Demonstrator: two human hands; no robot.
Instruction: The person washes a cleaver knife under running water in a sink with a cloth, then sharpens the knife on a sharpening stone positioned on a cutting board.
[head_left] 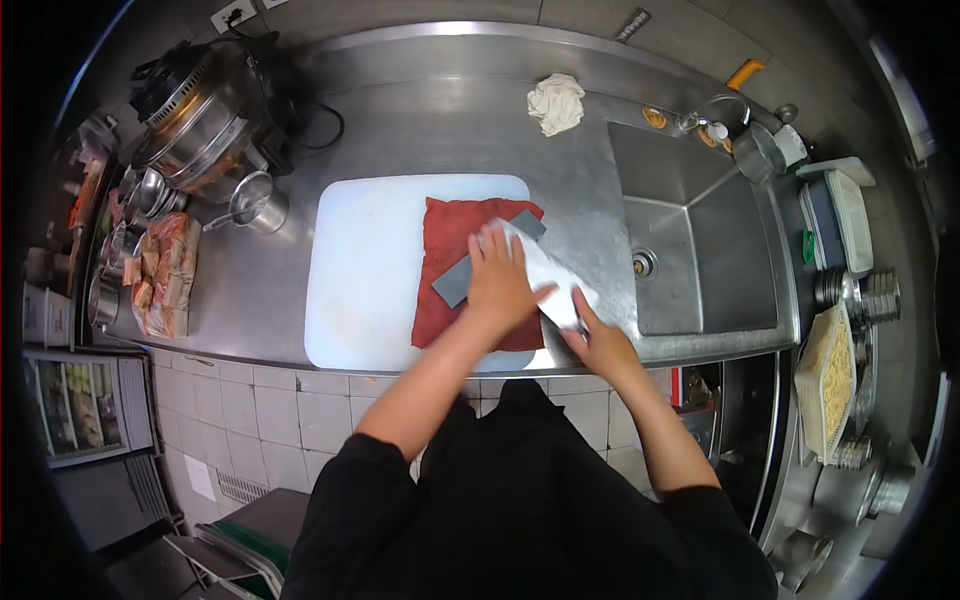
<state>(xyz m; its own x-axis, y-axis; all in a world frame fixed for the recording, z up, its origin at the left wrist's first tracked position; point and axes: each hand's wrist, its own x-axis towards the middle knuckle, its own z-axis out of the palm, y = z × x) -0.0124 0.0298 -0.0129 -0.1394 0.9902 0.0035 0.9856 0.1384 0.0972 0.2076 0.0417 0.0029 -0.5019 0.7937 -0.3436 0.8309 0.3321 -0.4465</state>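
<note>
A folded red cloth lies on the right part of a white cutting board. Across the cloth, set diagonally, is a grey flat block that looks like a sharpening stone. Over the block is a wide, shiny blade, slightly blurred. My left hand rests on the blade's far part with its fingers spread. At the near right end of the blade, my right hand is closed round its handle, which is mostly hidden by the fingers.
A crumpled white cloth lies at the back of the steel counter. To the right is a sink with a faucet. At the left stand a metal pot, bagged bread and a large round appliance.
</note>
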